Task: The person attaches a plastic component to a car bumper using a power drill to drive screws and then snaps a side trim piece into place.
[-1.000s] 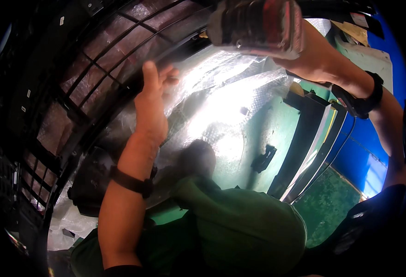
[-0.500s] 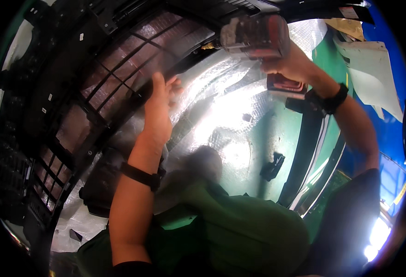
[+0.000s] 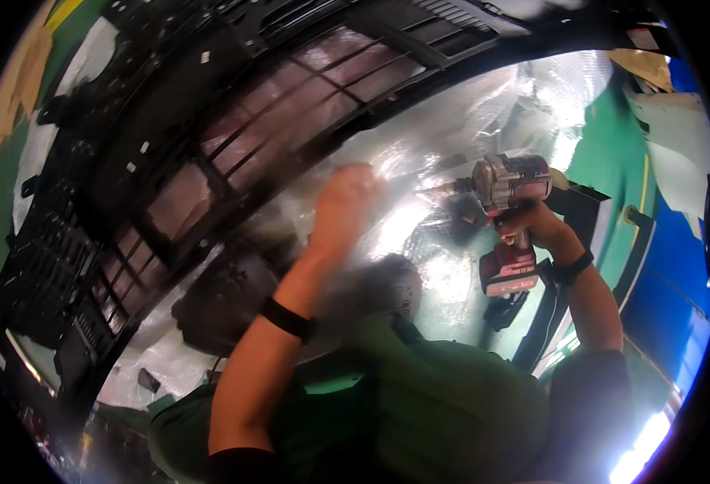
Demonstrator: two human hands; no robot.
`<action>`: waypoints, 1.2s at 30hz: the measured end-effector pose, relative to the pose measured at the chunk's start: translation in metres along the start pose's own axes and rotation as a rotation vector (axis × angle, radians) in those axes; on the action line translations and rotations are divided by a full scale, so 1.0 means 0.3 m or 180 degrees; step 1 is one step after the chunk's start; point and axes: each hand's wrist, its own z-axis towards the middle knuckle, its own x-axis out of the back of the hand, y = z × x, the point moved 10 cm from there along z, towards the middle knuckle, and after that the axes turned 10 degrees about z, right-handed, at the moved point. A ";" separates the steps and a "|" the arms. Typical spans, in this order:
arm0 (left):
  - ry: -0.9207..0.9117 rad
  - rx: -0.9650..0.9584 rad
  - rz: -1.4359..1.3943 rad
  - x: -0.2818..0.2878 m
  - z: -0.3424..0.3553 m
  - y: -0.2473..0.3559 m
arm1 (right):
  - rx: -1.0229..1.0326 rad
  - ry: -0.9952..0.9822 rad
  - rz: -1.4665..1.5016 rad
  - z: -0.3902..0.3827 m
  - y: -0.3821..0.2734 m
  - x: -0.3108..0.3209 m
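Note:
My right hand (image 3: pixel 532 223) is wrapped round the grip of a cordless drill (image 3: pixel 510 179), dark with red parts and a battery at its base. Its nose points left, over shiny wrapping, clear of the large black plastic frame (image 3: pixel 169 97). Grid openings in that frame show reddish, plastic-covered surfaces behind. My left hand (image 3: pixel 345 206) hovers by the frame's lower edge, smeared by motion, so its fingers and anything in them cannot be made out.
Clear bubble wrap (image 3: pixel 484 105) lies beneath the frame. A dark rounded part (image 3: pixel 226 298) rests left of my left forearm. White panels (image 3: pixel 674 137) stand at the right near a blue surface (image 3: pixel 666 266). Green floor (image 3: pixel 605 145) shows between.
The drill has come down and away from the frame in my right hand. My left hand has shifted right, off the frame's edge. The whole view has also moved somewhat.

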 end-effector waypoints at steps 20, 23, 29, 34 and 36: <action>-0.0866 0.1788 0.2054 0.693 -0.612 0.048 | 0.1549 0.0556 -0.2870 0.081 -0.269 -0.427; -0.0527 0.2160 0.1914 0.909 -0.794 -0.072 | 0.0782 -0.0120 -0.1501 0.281 -0.198 -0.591; 0.0549 0.2961 0.1153 1.057 -1.150 -0.264 | 0.0376 -0.0272 0.0847 0.515 -0.177 -0.714; 0.0305 0.2932 0.1524 0.863 -1.191 -0.308 | 0.0829 -0.0328 0.1230 0.585 -0.158 -0.627; -0.0079 0.2528 0.1886 0.783 -1.106 -0.242 | 0.0913 -0.0051 0.0999 0.550 -0.168 -0.579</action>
